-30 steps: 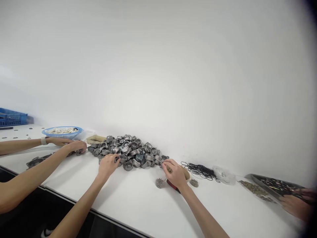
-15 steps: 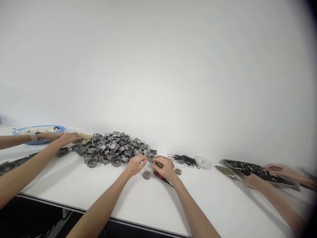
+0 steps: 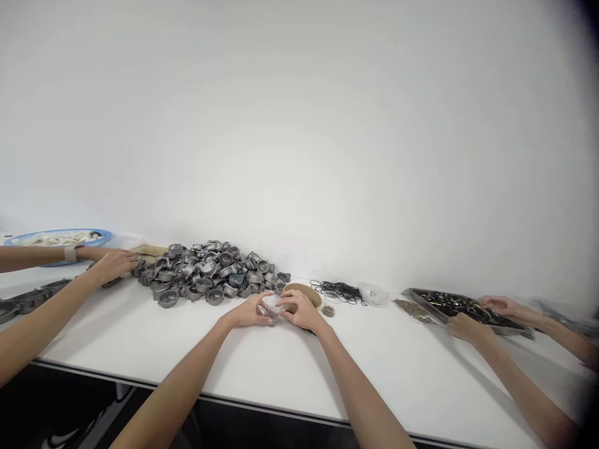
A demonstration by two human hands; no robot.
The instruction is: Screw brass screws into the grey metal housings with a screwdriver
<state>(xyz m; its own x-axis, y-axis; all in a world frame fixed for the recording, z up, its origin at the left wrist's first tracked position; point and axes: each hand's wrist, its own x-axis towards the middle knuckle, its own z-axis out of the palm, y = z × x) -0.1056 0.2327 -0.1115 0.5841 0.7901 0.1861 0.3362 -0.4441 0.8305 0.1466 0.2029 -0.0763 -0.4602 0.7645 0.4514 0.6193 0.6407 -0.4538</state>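
My left hand [image 3: 251, 311] rests low over the table, thumb and forefinger apart in a curve. Facing it, my right hand [image 3: 302, 310] is curved the same way, its thumb and fingers spread. Between the two sets of fingertips lies a small heap of little metal screws [image 3: 272, 318], partly covered by the fingers. Whether a single screw is pinched is too small to make out. Just behind my right hand stands a tan bowl [image 3: 314, 293] of brass-coloured small parts, partly hidden by that hand.
A large pile of grey metal housings [image 3: 203, 274] lies to the left. Rightward are a small heap of screws [image 3: 328, 310], black rubber rings [image 3: 339, 291], a clear bag [image 3: 374, 294] and a dark tray [image 3: 461, 305]. Co-workers' hands [image 3: 115, 265] work at both sides.
My hands have moved from fingertips pinched close together to a curve around the screw heap. The red-handled tool beneath my right hand is now hidden. The view has shifted slightly.
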